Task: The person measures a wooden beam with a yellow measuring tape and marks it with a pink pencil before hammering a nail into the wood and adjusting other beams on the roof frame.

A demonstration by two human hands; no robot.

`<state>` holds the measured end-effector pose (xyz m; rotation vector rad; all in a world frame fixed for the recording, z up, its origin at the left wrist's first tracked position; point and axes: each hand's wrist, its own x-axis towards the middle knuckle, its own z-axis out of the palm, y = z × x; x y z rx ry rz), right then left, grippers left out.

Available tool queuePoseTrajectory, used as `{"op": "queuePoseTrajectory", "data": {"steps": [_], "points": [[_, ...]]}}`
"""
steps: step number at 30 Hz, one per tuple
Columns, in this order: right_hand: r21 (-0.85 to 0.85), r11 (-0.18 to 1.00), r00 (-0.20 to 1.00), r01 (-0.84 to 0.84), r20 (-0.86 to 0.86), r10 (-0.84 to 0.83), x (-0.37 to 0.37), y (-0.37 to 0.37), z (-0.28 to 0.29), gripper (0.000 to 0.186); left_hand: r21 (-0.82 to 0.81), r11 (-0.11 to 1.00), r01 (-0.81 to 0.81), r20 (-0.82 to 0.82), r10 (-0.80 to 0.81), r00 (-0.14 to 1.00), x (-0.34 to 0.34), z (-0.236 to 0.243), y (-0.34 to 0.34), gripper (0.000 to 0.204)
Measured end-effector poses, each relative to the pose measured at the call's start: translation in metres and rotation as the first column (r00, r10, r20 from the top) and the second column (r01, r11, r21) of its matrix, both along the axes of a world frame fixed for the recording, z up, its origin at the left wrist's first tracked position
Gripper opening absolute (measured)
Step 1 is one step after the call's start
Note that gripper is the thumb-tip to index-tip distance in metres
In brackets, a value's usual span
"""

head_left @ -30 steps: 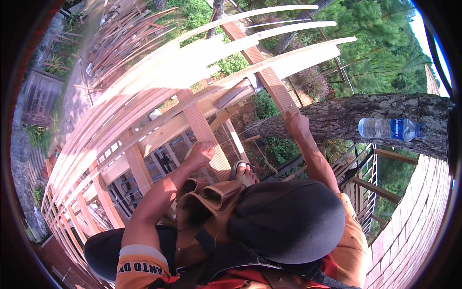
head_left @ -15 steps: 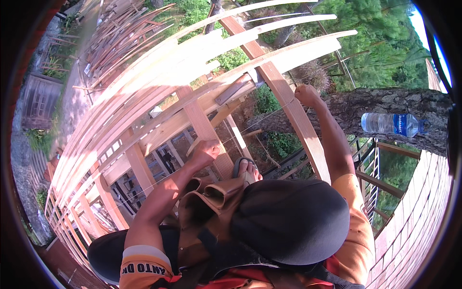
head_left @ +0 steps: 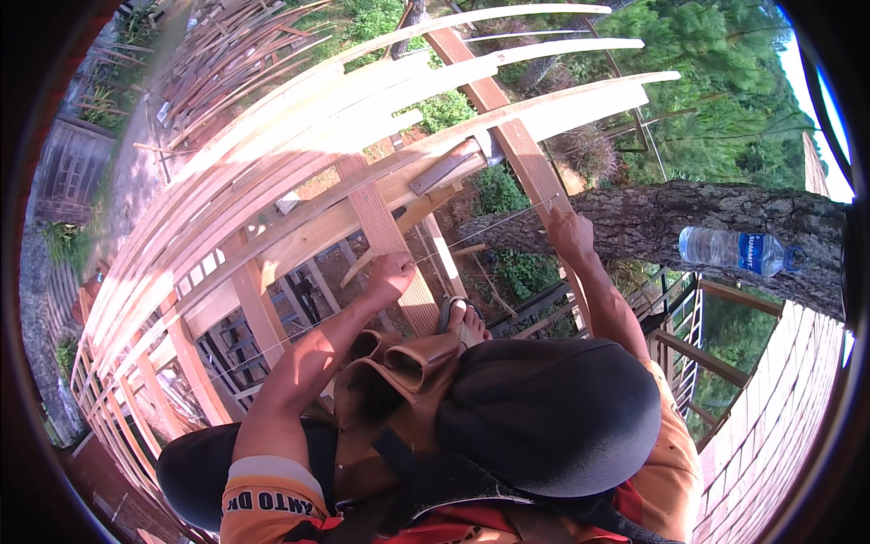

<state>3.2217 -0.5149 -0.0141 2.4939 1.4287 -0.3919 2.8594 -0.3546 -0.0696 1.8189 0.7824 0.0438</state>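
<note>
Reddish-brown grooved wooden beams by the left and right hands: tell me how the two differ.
The left reddish-brown grooved wooden beam shows a shorter stretch than the right reddish-brown grooved wooden beam. A sandaled foot is beside the left beam's lower visible part; the right beam shows no foot beside it. Both share the colour and lengthwise grooves.

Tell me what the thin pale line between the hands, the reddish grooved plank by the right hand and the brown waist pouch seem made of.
The thin pale line looks like string, running nearly straight; too fine to tell cotton from nylon. The reddish grooved plank is likely matte wood with lengthwise ridges. The brown waist pouch is probably dull leather with stiff curled edges.
</note>
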Motion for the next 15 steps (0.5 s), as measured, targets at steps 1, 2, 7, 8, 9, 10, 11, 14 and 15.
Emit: {"op": "queuePoseTrajectory", "data": {"steps": [1,2,7,8,9,10,11,14,15], "points": [[-0.002,0.999,0.999,-0.032,0.003,0.032,0.001,-0.002,-0.002,0.022,-0.028,0.999,-0.046,-0.013,0.045,0.999,0.004,0.001,0.003,0.016],[-0.006,1.000,1.000,-0.026,0.008,0.027,0.003,-0.005,-0.006,0.022,-0.054,0.995,-0.086,-0.023,0.085,0.996,0.008,0.000,0.005,0.016],[0.040,0.998,0.997,-0.038,-0.064,0.040,-0.007,0.005,-0.016,0.024,-0.046,0.997,-0.059,-0.015,0.058,0.998,0.011,0.000,-0.001,0.016],[0.046,0.998,0.997,-0.039,-0.065,0.042,-0.004,0.018,-0.011,0.024,-0.035,0.998,-0.061,-0.005,0.061,0.998,0.009,0.003,-0.001,0.016],[-0.015,0.997,0.995,-0.070,-0.074,0.069,0.004,0.040,-0.005,0.024,-0.024,0.998,-0.059,0.003,0.059,0.998,0.007,0.004,0.000,0.015],[-0.080,0.992,0.993,-0.096,-0.077,0.089,0.018,0.058,-0.001,0.024,-0.021,0.999,-0.050,0.007,0.051,0.999,0.009,0.004,0.002,0.015],[-0.076,0.994,0.992,-0.078,-0.107,0.070,0.054,0.063,0.001,0.024,0.006,1.000,0.008,0.022,-0.008,1.000,0.016,0.001,0.001,0.015],[0.013,0.999,0.975,-0.045,-0.216,0.047,0.107,0.010,-0.008,0.023,-0.046,0.995,0.092,0.021,-0.091,0.996,0.015,0.006,-0.003,0.013],[0.119,0.992,0.957,-0.043,-0.279,0.075,0.107,0.008,-0.005,0.021,-0.102,0.990,0.097,0.017,-0.095,0.995,0.015,0.006,0.000,0.012]]}}
